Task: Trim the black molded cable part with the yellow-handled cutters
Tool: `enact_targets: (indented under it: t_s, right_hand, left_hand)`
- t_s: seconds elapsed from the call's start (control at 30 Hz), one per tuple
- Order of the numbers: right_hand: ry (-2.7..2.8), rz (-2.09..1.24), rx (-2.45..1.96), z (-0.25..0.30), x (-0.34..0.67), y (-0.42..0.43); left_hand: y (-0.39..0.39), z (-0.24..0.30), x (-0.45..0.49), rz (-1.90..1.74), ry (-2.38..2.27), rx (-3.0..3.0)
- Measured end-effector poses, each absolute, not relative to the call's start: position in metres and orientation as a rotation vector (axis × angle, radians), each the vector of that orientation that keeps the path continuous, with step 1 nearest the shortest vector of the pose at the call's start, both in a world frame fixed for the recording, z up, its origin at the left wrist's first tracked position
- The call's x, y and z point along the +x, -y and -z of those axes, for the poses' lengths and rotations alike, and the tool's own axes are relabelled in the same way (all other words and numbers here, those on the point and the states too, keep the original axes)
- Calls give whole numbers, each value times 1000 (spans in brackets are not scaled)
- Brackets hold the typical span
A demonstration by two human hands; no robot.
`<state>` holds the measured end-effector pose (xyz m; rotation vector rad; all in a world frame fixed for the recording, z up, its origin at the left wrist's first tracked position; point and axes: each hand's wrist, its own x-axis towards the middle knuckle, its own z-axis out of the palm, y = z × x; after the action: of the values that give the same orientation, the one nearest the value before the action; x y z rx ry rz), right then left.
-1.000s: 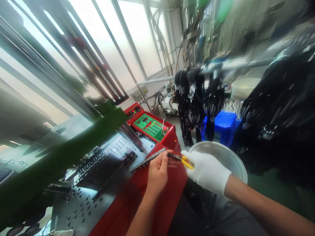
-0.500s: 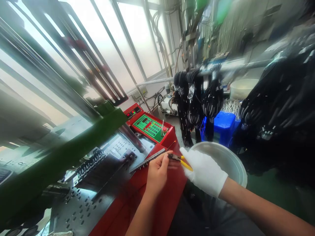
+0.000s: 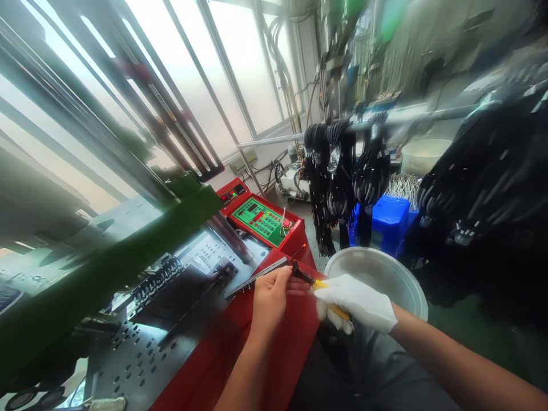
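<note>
- While the right hand [image 3: 357,301], in a white glove, is clasped around the yellow-handled pliers [image 3: 306,277], the bare left hand [image 3: 270,292] sits just beside the tool's dark head, thumb and finger drawn together; whether they pinch anything, I cannot tell.
- Both hands and the pliers are on the near side of the green control panel [image 3: 259,220], above the red cabinet [image 3: 295,325].
- Nearer than the panel, a metal strip [image 3: 260,275] has one end by the left hand.
- Left of the panel: a thick green beam [image 3: 111,268] and a perforated plate [image 3: 141,354].
- Right of the panel: a pale tub [image 3: 385,269], a blue stool [image 3: 389,212] and hanging black cable bundles [image 3: 338,188].
</note>
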<state>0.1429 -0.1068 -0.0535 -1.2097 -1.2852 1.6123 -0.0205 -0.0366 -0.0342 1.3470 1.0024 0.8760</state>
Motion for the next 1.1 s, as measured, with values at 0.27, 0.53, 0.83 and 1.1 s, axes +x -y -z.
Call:
enact_targets:
  t_s: [0.27,0.53,0.83,1.1]
  right_hand:
    - [1221,-1698,-1274,54,130,106]
    - [1645,-691,-1774,44,140,114]
    - [1825,-79,-1914,45,131,114]
    - [1865,53,-1960,41,125,111]
  left_hand:
    - [38,30,-21,-848,-1081,1413]
    - [40,30,-20,-915,-1053,1490]
    - [42,25,-21,-962,-1035,1394]
    - [46,25,-20,-997,-1065,1498]
